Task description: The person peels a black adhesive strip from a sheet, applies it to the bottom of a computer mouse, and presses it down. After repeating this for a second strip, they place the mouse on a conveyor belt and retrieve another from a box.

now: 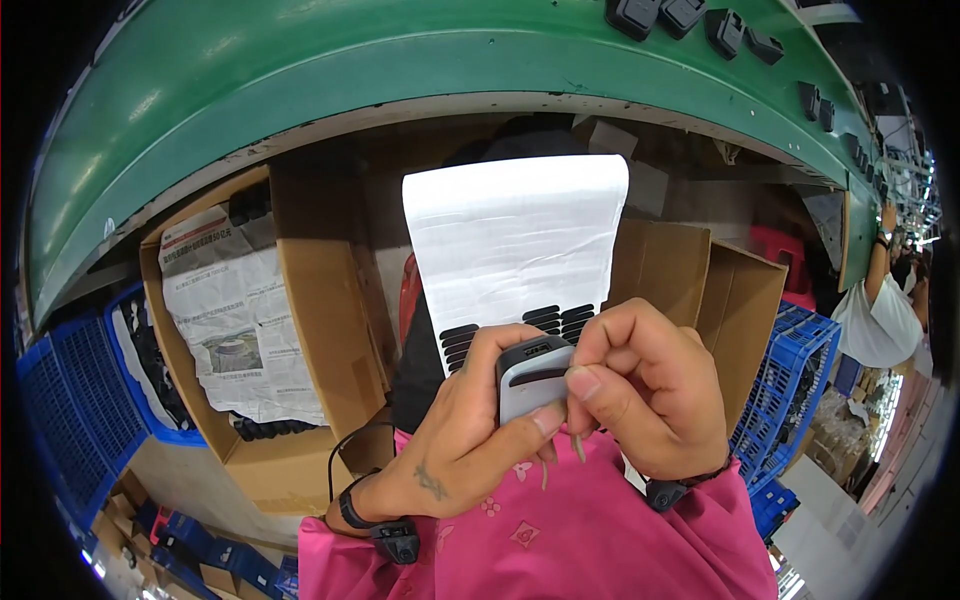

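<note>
My left hand (455,430) is wrapped round a small grey and black plastic device housing (530,400), held upright above my lap. A dark, narrow rounded strip (537,377) lies across the housing's grey face. Against the right end of that face, my right hand (655,400) has thumb and forefinger pinched together; what they hold, if anything, is hidden. Behind the hands lies a white backing sheet (520,240) bearing rows of black elongated stickers (545,318). My hands cover part of its lower end.
A green workbench (400,75) curves across the top, with several black plastic pieces (725,32) on it. Open cardboard boxes (335,290) flank me, the left one holding newspaper (235,310). Blue crates (785,380) stand at both sides. Far right, a person's arm (880,255) reaches to the bench.
</note>
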Tool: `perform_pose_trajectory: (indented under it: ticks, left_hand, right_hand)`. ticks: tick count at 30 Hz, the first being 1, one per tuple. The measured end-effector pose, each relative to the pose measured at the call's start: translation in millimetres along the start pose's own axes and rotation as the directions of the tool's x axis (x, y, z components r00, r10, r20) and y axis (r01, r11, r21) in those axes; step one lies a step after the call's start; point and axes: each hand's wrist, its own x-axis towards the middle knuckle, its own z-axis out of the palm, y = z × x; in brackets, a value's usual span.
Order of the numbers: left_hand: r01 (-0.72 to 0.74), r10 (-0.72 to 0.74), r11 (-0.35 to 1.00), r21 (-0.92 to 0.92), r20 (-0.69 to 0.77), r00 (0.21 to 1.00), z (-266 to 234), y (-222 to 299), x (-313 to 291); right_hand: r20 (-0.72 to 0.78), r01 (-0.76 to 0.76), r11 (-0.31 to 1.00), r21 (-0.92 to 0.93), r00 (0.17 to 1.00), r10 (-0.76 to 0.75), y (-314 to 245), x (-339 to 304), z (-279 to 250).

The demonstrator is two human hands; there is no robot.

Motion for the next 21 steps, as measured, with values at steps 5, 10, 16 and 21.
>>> perform_pose_trajectory:
  ticks: [5,10,16,21]
  left_hand:
    - [0.012,-0.012,1.0,-0.005,-0.013,1.0,0.7,-1.6,-0.1]
    - [-0.041,0.045,0.996,0.076,-0.048,0.998,1.0,-6.1,-0.7]
    - [-0.032,0.039,0.994,0.105,-0.069,0.997,2.9,-4.0,-0.8]
    - [-0.081,0.093,0.982,0.173,-0.064,0.994,1.8,-6.7,1.0]
  right_hand:
    - [-0.012,-0.018,1.0,0.015,1.0,0.018,1.8,-0.8,0.9]
    - [-0.033,0.031,0.998,-0.047,0.999,-0.033,3.4,-1.8,3.5]
    - [-0.061,0.051,0.996,-0.069,0.997,-0.056,6.1,-2.9,5.5]
    - [-0.076,0.067,0.991,-0.12,0.994,-0.076,6.0,-2.4,7.1]
